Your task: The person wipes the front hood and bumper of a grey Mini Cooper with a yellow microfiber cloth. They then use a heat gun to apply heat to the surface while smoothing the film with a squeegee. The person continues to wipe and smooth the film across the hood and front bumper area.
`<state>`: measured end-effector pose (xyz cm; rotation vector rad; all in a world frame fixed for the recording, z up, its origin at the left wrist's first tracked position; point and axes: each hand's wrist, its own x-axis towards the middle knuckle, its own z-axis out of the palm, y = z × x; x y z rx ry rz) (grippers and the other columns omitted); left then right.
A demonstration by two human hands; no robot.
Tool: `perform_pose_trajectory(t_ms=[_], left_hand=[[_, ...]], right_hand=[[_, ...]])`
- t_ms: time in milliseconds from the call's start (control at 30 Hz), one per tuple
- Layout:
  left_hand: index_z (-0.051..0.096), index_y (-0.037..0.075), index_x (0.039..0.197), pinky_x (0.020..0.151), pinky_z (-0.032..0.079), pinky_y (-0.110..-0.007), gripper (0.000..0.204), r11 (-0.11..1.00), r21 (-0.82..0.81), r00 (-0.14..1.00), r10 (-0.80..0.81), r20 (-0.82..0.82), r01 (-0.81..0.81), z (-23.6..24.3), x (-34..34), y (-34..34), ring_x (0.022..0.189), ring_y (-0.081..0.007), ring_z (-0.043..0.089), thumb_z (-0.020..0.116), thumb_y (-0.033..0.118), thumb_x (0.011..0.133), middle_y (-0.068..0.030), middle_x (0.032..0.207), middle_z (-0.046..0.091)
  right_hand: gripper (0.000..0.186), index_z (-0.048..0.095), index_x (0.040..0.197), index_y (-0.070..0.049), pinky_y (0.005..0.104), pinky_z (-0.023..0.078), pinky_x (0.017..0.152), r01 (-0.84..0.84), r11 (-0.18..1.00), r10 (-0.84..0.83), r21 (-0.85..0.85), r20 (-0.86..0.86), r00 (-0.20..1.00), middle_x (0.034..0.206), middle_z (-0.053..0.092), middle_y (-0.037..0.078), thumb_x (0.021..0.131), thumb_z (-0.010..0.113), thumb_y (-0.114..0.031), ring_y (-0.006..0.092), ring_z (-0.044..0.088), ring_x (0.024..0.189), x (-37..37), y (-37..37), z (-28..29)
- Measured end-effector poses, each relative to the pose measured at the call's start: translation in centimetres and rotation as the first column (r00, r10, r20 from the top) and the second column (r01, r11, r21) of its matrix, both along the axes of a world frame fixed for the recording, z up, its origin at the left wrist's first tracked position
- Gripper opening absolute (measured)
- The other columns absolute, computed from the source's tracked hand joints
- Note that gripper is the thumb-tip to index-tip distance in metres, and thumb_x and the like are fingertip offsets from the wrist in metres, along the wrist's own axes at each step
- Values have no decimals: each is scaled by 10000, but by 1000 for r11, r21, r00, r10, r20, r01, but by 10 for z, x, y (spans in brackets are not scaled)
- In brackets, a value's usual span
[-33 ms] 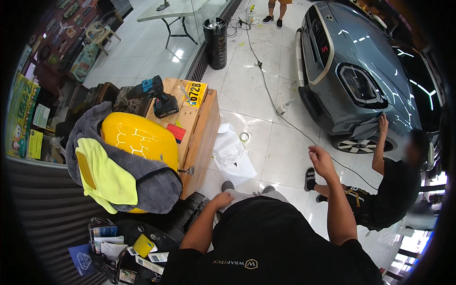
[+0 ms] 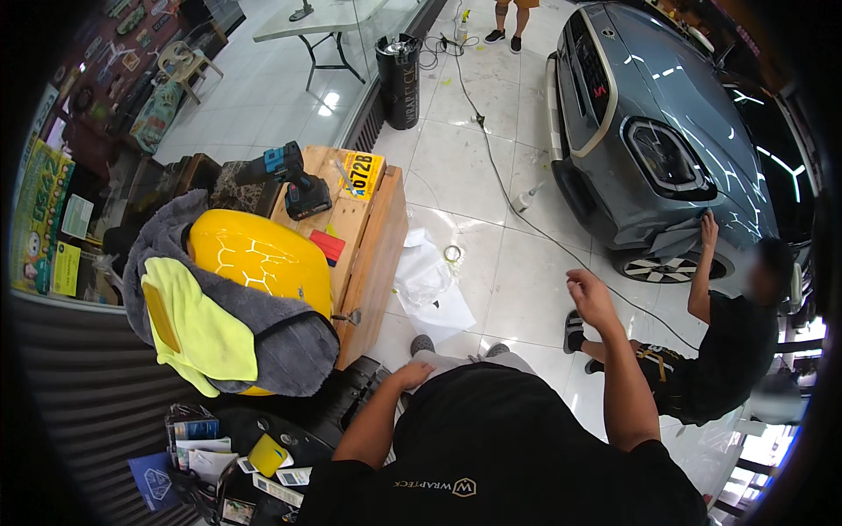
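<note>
My right hand (image 2: 588, 296) is raised over the floor, open with loosely bent fingers and nothing visible in it. My left hand (image 2: 410, 375) hangs by my grey trousers, fingers loosely open, near a wooden bench (image 2: 367, 289). On the bench are a cordless power tool (image 2: 307, 195), a red squeegee-like card (image 2: 326, 247) and a yellow plate (image 2: 360, 168). To my left, a glossy yellow curved object (image 2: 256, 252) sits wrapped in a grey towel (image 2: 294, 355), with yellow-green gloves (image 2: 197, 329) on it.
A co-worker (image 2: 728, 342) crouches at right, one hand on a grey car (image 2: 667, 105). Another person's legs (image 2: 509, 31) stand beyond. Plastic sheets (image 2: 421, 272), a cable (image 2: 548, 237) and a spray bottle (image 2: 526, 197) lie about the floor. A black bin (image 2: 396, 88) stands by a glass partition.
</note>
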<state>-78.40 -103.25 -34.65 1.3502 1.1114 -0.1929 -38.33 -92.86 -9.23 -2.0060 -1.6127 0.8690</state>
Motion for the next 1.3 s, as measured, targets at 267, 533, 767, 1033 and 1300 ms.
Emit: perform_pose_trajectory(t_ms=[267, 533, 767, 1033, 1300], left_hand=[[629, 3, 1127, 944, 442, -391, 473, 964, -21, 954, 260, -152, -266, -4, -26, 9, 1055, -362, 601, 476, 402, 926, -241, 1107, 633], [606, -29, 1001, 778, 487, -464, 263, 424, 727, 665, 744, 61, -541, 85, 16, 271, 882, -414, 603, 590, 184, 847, -240, 951, 629], [647, -2, 891, 708, 534, -443, 187, 466, 880, 375, 834, -406, -85, 38, -60, 436, 785, -365, 665, 607, 166, 817, -189, 828, 668], [588, -76, 956, 743, 524, -456, 172, 480, 778, 271, 876, -399, -406, 61, -87, 438, 878, -390, 648, 507, 48, 869, -263, 913, 656], [598, -28, 923, 669, 486, -362, 131, 490, 641, 700, 706, 106, -591, 166, 77, 417, 722, -247, 608, 538, 71, 864, -125, 805, 641]], right_hand=[[310, 629, 1086, -6, 439, 477, 853, -387, 857, 446, -340, 116, 887, 1000, 637, 213, 854, 535, -188, 376, 607, 941, -52, -54, -99], [326, 633, 1081, -6, 431, 484, 861, -392, 797, 480, -460, 88, 873, 986, 649, 208, 838, 531, -198, 369, 613, 941, -14, -35, -116], [363, 613, 1139, -1, 437, 451, 925, -415, 801, 475, -432, 37, 879, 1065, 631, 227, 855, 516, -205, 374, 582, 1037, 43, 94, -125], [369, 584, 1181, -41, 474, 453, 895, -362, 780, 466, -510, 87, 881, 1078, 620, 223, 866, 490, -208, 387, 579, 1039, 129, 181, -104], [360, 578, 1176, -40, 455, 449, 907, -412, 885, 413, -218, -47, 910, 1090, 599, 198, 864, 514, -210, 368, 574, 1038, 99, 244, -80]])
